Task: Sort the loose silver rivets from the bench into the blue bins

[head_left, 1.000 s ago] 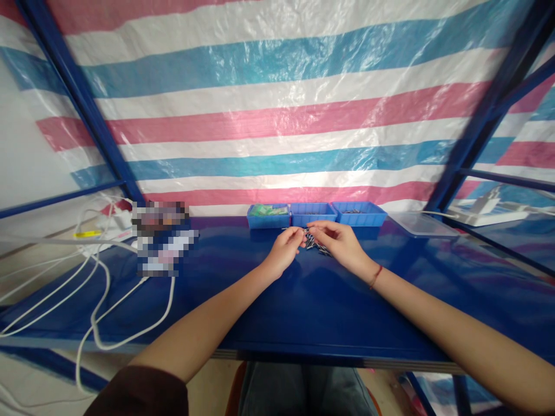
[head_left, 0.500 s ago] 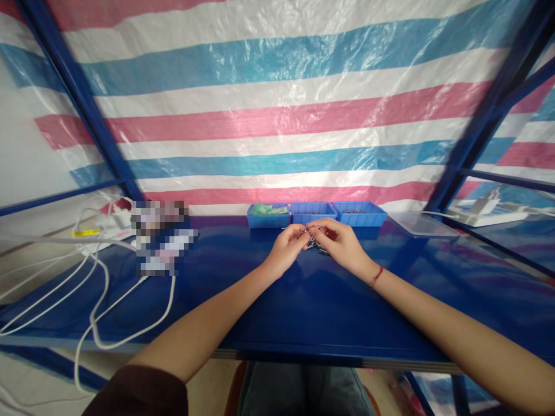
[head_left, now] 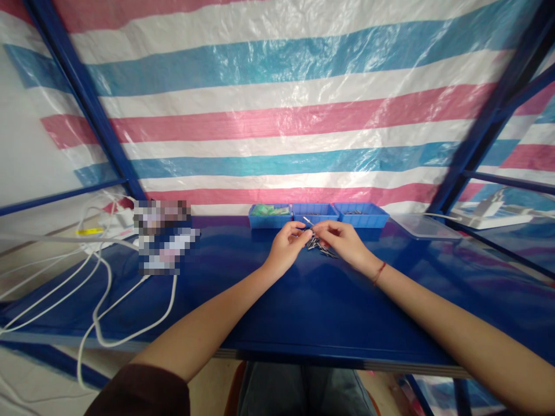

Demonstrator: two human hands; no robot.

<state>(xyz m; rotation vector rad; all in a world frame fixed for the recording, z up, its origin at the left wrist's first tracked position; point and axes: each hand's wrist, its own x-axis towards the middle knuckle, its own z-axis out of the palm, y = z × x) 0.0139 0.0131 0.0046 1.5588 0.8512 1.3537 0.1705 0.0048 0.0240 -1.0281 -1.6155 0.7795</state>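
My left hand (head_left: 286,245) and my right hand (head_left: 342,240) meet fingertip to fingertip over the blue table (head_left: 303,300), just in front of three blue bins. Both are pinched on a thin metal pin (head_left: 309,222) that sticks up between them. A small heap of similar dark metal parts (head_left: 319,247) lies on the table right under my right hand. A red string circles my right wrist.
Three small blue bins (head_left: 314,214) stand in a row at the table's back edge; the left one holds green pieces. A clear plastic lid (head_left: 422,226) lies to the right. White cables (head_left: 99,289) loop over the left side. A striped tarp hangs behind.
Both hands have closed together and lifted slightly; the thin pin now pokes up between the fingertips. The camera view has shifted a little.
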